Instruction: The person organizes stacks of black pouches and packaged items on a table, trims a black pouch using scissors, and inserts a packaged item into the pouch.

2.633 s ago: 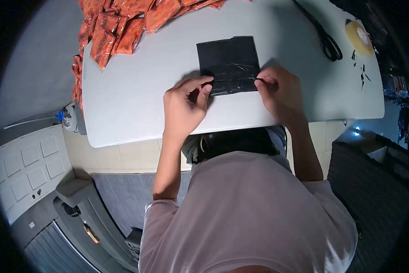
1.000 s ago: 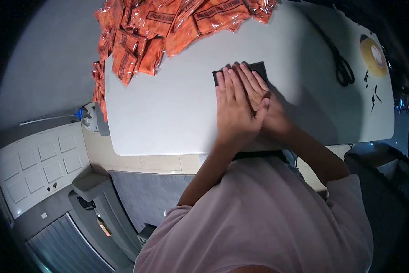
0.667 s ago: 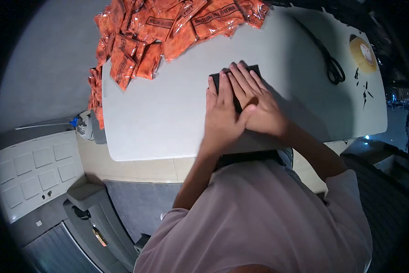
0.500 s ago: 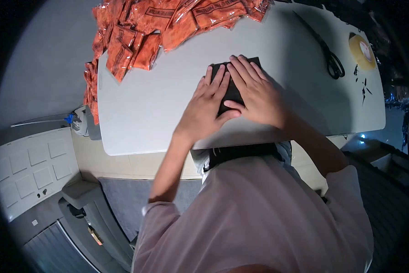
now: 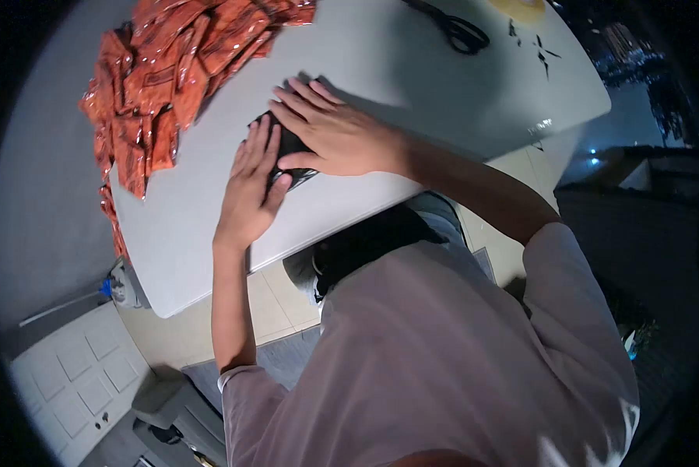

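Note:
A flat black packet [image 5: 289, 146] lies on the white table [image 5: 186, 257] near its front edge, mostly covered by my hands. Its lower edge looks shiny and creased, like plastic film. My left hand [image 5: 247, 191] lies flat on the packet's left side, fingers stretched forward and thumb out. On the right side, my right hand [image 5: 338, 136] is spread with the palm down, thumb on the black surface and fingertips reaching past its far edge. Neither hand is wrapped round it.
Several orange packets in clear film [image 5: 163, 86] are heaped at the table's left and back. Black-handled scissors [image 5: 465, 35] and a yellow tape roll [image 5: 518, 9] lie at the far side, with black scraps [image 5: 546, 54] nearby.
My view has turned, so the table and its things appear tilted and shifted left. Both hands stay on the black packet; my right hand's fingers now extend farther past its far edge.

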`<state>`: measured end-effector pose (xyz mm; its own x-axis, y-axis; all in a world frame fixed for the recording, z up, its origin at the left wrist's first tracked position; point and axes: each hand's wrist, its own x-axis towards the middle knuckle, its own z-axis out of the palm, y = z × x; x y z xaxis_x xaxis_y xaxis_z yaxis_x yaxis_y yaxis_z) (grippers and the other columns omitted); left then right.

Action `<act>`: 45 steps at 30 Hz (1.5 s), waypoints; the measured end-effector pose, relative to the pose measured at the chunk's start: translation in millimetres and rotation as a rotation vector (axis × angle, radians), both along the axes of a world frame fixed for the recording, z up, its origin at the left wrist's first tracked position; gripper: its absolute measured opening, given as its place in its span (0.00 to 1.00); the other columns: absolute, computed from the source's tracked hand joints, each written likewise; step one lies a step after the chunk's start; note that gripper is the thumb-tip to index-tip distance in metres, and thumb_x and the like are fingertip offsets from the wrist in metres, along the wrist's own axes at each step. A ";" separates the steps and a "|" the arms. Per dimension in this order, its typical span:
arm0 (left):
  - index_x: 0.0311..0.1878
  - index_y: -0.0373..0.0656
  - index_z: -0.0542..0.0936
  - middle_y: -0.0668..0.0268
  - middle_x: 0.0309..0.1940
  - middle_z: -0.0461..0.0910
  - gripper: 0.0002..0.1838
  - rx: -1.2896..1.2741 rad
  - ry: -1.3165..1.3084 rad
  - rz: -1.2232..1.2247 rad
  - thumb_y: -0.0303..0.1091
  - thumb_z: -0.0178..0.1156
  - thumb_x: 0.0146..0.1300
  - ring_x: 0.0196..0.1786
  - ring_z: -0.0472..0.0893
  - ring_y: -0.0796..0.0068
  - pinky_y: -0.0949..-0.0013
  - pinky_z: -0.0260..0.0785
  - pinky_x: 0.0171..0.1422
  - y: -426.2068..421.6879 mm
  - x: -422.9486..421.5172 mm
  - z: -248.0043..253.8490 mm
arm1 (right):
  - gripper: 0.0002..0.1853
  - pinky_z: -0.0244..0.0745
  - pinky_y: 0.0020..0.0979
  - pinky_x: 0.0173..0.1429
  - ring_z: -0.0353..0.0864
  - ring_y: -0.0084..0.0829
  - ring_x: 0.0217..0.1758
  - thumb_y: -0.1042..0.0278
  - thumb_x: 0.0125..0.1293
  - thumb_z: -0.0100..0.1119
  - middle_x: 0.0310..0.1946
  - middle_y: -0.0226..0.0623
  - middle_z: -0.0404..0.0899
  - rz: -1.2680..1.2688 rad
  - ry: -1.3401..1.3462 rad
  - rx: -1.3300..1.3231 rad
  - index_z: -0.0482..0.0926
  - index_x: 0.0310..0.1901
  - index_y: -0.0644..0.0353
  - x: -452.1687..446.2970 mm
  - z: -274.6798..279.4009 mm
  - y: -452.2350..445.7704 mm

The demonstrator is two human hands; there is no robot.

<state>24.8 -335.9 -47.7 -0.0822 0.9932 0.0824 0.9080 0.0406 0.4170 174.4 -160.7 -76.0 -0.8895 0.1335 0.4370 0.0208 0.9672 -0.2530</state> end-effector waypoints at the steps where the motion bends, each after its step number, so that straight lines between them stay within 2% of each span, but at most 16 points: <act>1: 0.83 0.44 0.61 0.55 0.86 0.50 0.37 -0.014 0.034 0.008 0.42 0.58 0.74 0.87 0.48 0.50 0.48 0.42 0.88 0.1 -0.8 0.1 | 0.38 0.48 0.50 0.86 0.59 0.49 0.83 0.43 0.78 0.53 0.78 0.52 0.63 0.019 0.077 -0.103 0.64 0.76 0.68 6.7 21.0 -3.1; 3: 0.83 0.48 0.62 0.56 0.86 0.49 0.36 0.008 0.017 0.005 0.43 0.56 0.75 0.87 0.48 0.50 0.47 0.41 0.88 0.9 2.2 2.5 | 0.28 0.69 0.47 0.76 0.78 0.43 0.70 0.54 0.77 0.59 0.66 0.49 0.78 0.172 0.276 -0.366 0.73 0.70 0.64 45.4 55.7 -13.0; 5: 0.83 0.49 0.62 0.56 0.86 0.49 0.34 -0.018 0.057 0.021 0.44 0.53 0.77 0.87 0.49 0.50 0.47 0.40 0.88 2.6 5.7 4.0 | 0.17 0.82 0.39 0.56 0.88 0.33 0.51 0.63 0.76 0.61 0.49 0.42 0.88 0.268 0.294 -0.564 0.81 0.61 0.61 103.4 55.8 -30.0; 7: 0.83 0.49 0.63 0.55 0.86 0.49 0.32 -0.014 0.050 0.008 0.45 0.49 0.79 0.87 0.48 0.49 0.47 0.40 0.88 3.8 8.4 5.6 | 0.13 0.80 0.31 0.42 0.88 0.26 0.43 0.62 0.78 0.58 0.38 0.36 0.89 0.209 -0.119 -1.028 0.84 0.54 0.61 154.7 60.2 -30.5; 9: 0.83 0.48 0.62 0.54 0.86 0.49 0.32 -0.015 0.086 0.036 0.50 0.44 0.81 0.87 0.48 0.48 0.47 0.40 0.88 3.3 10.2 2.4 | 0.14 0.78 0.28 0.42 0.87 0.24 0.44 0.62 0.79 0.56 0.41 0.35 0.88 -0.163 -0.175 -1.472 0.84 0.55 0.61 194.4 29.5 -35.3; 11: 0.83 0.47 0.62 0.52 0.86 0.50 0.32 -0.011 0.097 0.012 0.49 0.42 0.82 0.87 0.48 0.45 0.47 0.41 0.88 4.0 8.4 4.6 | 0.14 0.77 0.27 0.43 0.86 0.27 0.49 0.62 0.79 0.56 0.48 0.35 0.87 -0.426 -0.041 -1.738 0.82 0.57 0.60 236.0 -10.0 -24.2; 13: 0.82 0.46 0.63 0.49 0.85 0.51 0.31 -0.044 0.129 -0.026 0.47 0.44 0.81 0.86 0.51 0.42 0.46 0.44 0.87 4.9 5.8 10.0 | 0.17 0.78 0.29 0.49 0.84 0.30 0.57 0.64 0.78 0.57 0.58 0.39 0.83 -0.663 0.035 -1.823 0.78 0.63 0.59 256.0 -19.7 -14.9; 15: 0.82 0.46 0.63 0.48 0.85 0.52 0.31 -0.031 0.131 -0.051 0.46 0.45 0.81 0.85 0.52 0.41 0.47 0.45 0.87 6.3 2.3 9.0 | 0.21 0.76 0.32 0.56 0.79 0.33 0.66 0.63 0.77 0.57 0.66 0.40 0.78 -0.725 0.183 -1.842 0.73 0.67 0.58 270.2 -28.6 -10.2; 16: 0.82 0.45 0.64 0.47 0.84 0.52 0.31 -0.014 0.136 -0.069 0.45 0.46 0.81 0.85 0.53 0.39 0.47 0.46 0.87 8.2 0.0 9.2 | 0.23 0.75 0.34 0.59 0.76 0.35 0.69 0.62 0.76 0.58 0.69 0.40 0.75 -0.610 0.333 -1.955 0.71 0.69 0.56 280.9 -38.7 -7.2; 17: 0.82 0.45 0.64 0.47 0.84 0.52 0.31 -0.009 0.134 -0.088 0.45 0.46 0.81 0.85 0.53 0.39 0.47 0.46 0.87 10.4 0.0 8.7 | 0.25 0.72 0.39 0.64 0.76 0.36 0.68 0.63 0.75 0.59 0.68 0.40 0.76 -0.607 0.404 -1.965 0.70 0.70 0.59 283.0 -40.7 -6.3; 19: 0.81 0.43 0.65 0.45 0.83 0.53 0.31 -0.004 0.111 -0.071 0.39 0.50 0.78 0.84 0.54 0.40 0.44 0.49 0.85 9.1 -0.4 8.2 | 0.24 0.73 0.38 0.62 0.78 0.35 0.65 0.62 0.74 0.60 0.66 0.38 0.76 -0.579 0.512 -2.048 0.71 0.68 0.58 284.1 -41.9 -0.8; 25: 0.81 0.42 0.65 0.45 0.83 0.53 0.31 0.003 0.110 -0.067 0.40 0.49 0.78 0.84 0.54 0.38 0.44 0.49 0.85 6.7 -0.5 8.5 | 0.17 0.74 0.36 0.58 0.79 0.34 0.61 0.63 0.73 0.60 0.58 0.36 0.80 -0.422 0.628 -2.236 0.78 0.60 0.57 278.9 -29.9 8.4; 28: 0.81 0.42 0.65 0.45 0.83 0.53 0.31 0.007 0.128 -0.069 0.40 0.48 0.78 0.84 0.54 0.38 0.44 0.49 0.86 5.8 -1.5 7.0 | 0.14 0.74 0.35 0.58 0.80 0.32 0.59 0.58 0.74 0.62 0.53 0.31 0.83 -0.479 0.655 -2.251 0.82 0.55 0.54 277.4 -26.5 8.3; 34: 0.80 0.41 0.66 0.45 0.83 0.53 0.30 0.018 0.104 -0.059 0.41 0.47 0.79 0.84 0.54 0.38 0.44 0.48 0.86 6.4 0.2 6.1 | 0.12 0.72 0.29 0.52 0.82 0.24 0.54 0.47 0.76 0.63 0.46 0.18 0.85 -0.572 0.619 -2.180 0.83 0.48 0.44 273.0 -38.4 13.2; 41: 0.80 0.40 0.66 0.44 0.83 0.53 0.30 0.027 0.102 -0.064 0.41 0.47 0.79 0.84 0.54 0.38 0.44 0.48 0.86 6.9 0.1 5.1 | 0.10 0.70 0.28 0.50 0.81 0.22 0.53 0.49 0.76 0.63 0.46 0.17 0.84 -0.577 0.617 -2.126 0.82 0.47 0.43 273.4 -35.7 15.5; 45: 0.81 0.43 0.65 0.45 0.84 0.53 0.30 0.022 0.097 -0.057 0.40 0.48 0.79 0.84 0.54 0.39 0.44 0.47 0.86 6.2 -0.3 5.2 | 0.09 0.68 0.27 0.49 0.81 0.21 0.51 0.52 0.73 0.66 0.44 0.19 0.84 -0.755 0.627 -2.011 0.83 0.46 0.45 271.4 -30.6 13.1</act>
<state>24.5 -329.7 -42.5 -0.0158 0.9940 0.1085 0.9448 -0.0207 0.3269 445.8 -147.6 -106.6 -0.3209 0.7743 -0.5454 -0.3036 -0.6296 -0.7152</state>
